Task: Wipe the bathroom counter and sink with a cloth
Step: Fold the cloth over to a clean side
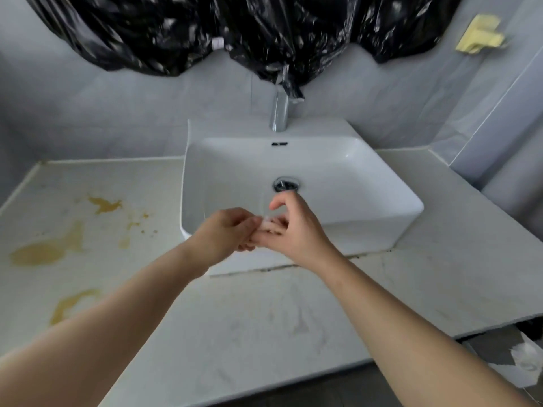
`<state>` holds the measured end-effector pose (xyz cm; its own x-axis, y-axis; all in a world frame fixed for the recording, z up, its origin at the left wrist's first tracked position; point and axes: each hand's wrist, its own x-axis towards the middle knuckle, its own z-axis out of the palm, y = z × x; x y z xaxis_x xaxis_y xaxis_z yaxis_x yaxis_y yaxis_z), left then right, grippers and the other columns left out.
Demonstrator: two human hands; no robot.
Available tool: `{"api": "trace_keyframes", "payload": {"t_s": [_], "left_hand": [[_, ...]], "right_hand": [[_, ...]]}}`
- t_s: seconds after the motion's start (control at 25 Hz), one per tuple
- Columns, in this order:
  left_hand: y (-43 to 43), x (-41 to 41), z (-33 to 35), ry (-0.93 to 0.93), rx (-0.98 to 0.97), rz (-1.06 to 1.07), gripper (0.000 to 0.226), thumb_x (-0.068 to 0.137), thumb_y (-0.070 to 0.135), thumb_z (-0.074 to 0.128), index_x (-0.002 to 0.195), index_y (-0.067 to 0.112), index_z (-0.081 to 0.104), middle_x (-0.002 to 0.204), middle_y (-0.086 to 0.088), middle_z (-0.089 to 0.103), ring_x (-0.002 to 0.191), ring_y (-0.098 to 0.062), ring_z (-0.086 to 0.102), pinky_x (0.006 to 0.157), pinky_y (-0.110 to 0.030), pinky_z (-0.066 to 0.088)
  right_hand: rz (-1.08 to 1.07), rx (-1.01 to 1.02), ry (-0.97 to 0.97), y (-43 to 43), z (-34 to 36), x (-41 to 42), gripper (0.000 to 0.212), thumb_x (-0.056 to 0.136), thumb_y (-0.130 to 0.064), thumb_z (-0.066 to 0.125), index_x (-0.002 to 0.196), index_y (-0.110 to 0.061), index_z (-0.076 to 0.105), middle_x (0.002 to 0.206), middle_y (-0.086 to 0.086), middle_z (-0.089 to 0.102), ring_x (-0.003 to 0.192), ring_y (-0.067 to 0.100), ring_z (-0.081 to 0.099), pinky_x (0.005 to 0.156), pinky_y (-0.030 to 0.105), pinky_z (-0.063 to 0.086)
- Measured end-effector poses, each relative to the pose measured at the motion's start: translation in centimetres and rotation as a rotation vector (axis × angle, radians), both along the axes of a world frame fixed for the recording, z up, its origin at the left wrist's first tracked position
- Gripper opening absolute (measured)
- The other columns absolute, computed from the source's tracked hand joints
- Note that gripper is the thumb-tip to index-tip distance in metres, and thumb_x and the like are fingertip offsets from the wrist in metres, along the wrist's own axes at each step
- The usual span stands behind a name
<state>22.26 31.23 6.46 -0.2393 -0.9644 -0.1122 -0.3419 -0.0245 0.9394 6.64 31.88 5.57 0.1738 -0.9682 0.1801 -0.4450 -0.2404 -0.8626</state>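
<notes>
A white rectangular sink point(367, 177) stands on a pale counter point(235, 318), with a chrome faucet point(279, 113) behind it and a drain point(286, 184) in its floor. Both my hands meet over the sink's front edge. My left hand point(226, 230) curls its fingers around the fingers of my right hand point(293, 233). The right thumb and forefinger are raised and apart. A small white wet or foamy patch point(268, 221) shows where the hands touch. No cloth is in either hand.
Yellow-brown stains point(47, 254) mark the counter's left half. Black plastic sheeting point(235, 30) hangs on the wall above the faucet. A yellow object point(480, 33) is fixed to the right wall. Crumpled white paper point(526, 359) lies below the counter's right edge.
</notes>
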Motion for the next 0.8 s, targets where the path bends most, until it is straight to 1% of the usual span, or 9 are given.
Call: {"api": "trace_keyframes", "payload": {"t_s": [0.08,0.12,0.2,0.28,0.36,0.44,0.6,0.72,0.8], "left_hand": [[-2.5,-0.2,2.2,0.177,0.098,0.099,0.021,0.095,0.020,0.049,0.081,0.008,0.059,0.074,-0.009,0.059,0.067,-0.016,0.057,0.066,-0.025,0.053],[-3.5,-0.6,3.1,0.274,0.157,0.122,0.021,0.096,0.021,0.048,0.082,0.009,0.059,0.076,-0.007,0.060,0.070,-0.015,0.058,0.066,-0.024,0.053],[-5.4,-1.8,4.1,0.367,0.217,0.150,0.021,0.097,0.025,0.044,0.086,0.014,0.058,0.082,-0.003,0.063,0.077,-0.013,0.060,0.069,-0.027,0.050],[-6.8,-3.4,4.6,0.342,0.196,0.248,0.020,0.097,0.030,0.042,0.091,0.016,0.055,0.088,-0.002,0.062,0.079,-0.011,0.059,0.066,-0.027,0.046],[-8.1,-5.1,4.6,0.285,0.153,0.356,0.022,0.097,0.036,0.039,0.098,0.016,0.049,0.084,-0.001,0.060,0.073,-0.012,0.057,0.059,-0.027,0.042],[-9.1,-6.6,4.3,0.197,0.098,0.409,0.027,0.096,0.039,0.038,0.099,0.014,0.049,0.079,-0.004,0.056,0.063,-0.016,0.052,0.053,-0.025,0.038],[-11.3,-8.5,3.4,0.146,0.142,0.454,0.028,0.095,0.030,0.036,0.082,0.011,0.053,0.065,-0.006,0.050,0.051,-0.020,0.041,0.044,-0.022,0.028],[-12.3,-9.1,3.4,0.190,0.185,0.469,0.026,0.093,0.018,0.035,0.074,0.010,0.050,0.052,-0.004,0.043,0.035,-0.015,0.036,0.041,-0.019,0.023],[-13.2,-9.3,3.1,0.202,0.191,0.477,0.026,0.092,0.014,0.035,0.070,0.010,0.047,0.049,-0.004,0.040,0.033,-0.014,0.032,0.040,-0.018,0.022]], "right_hand": [[-0.040,0.081,-0.143,-2.5,2.0,0.4,0.026,0.077,-0.033,0.074,0.088,-0.029,0.051,0.082,-0.010,0.057,0.066,-0.002,0.053,0.059,0.013,0.043],[-0.052,0.181,-0.230,-3.4,2.5,0.5,0.023,0.082,-0.045,0.065,0.094,-0.027,0.056,0.090,-0.009,0.063,0.076,0.004,0.060,0.067,0.019,0.050],[-0.066,0.410,-0.385,-4.8,2.8,0.6,0.035,0.090,-0.058,0.044,0.107,-0.031,0.057,0.101,-0.007,0.066,0.089,0.015,0.064,0.079,0.034,0.054],[-0.152,0.436,-0.519,-5.8,3.1,0.9,0.030,0.094,-0.051,0.042,0.109,-0.028,0.055,0.096,-0.002,0.066,0.075,0.016,0.063,0.064,0.029,0.053],[-0.269,0.326,-0.443,-7.2,3.6,1.2,0.025,0.094,-0.045,0.046,0.100,-0.022,0.054,0.083,-0.001,0.064,0.061,0.013,0.057,0.055,0.024,0.045],[-0.305,0.265,-0.341,-8.7,3.5,1.5,0.028,0.093,-0.049,0.044,0.089,-0.023,0.052,0.072,-0.004,0.060,0.061,0.014,0.053,0.059,0.025,0.041],[-0.307,0.269,-0.306,-11.2,3.3,0.7,0.032,0.095,-0.046,0.038,0.084,-0.019,0.052,0.072,-0.006,0.055,0.070,0.016,0.053,0.065,0.028,0.040],[-0.316,0.290,-0.323,-13.0,3.1,0.3,0.035,0.097,-0.037,0.036,0.071,-0.019,0.052,0.070,-0.003,0.054,0.063,0.017,0.049,0.055,0.024,0.035],[-0.326,0.307,-0.310,-14.3,2.7,0.1,0.038,0.097,-0.033,0.036,0.064,-0.020,0.049,0.068,-0.002,0.052,0.060,0.018,0.046,0.051,0.023,0.031]]}}
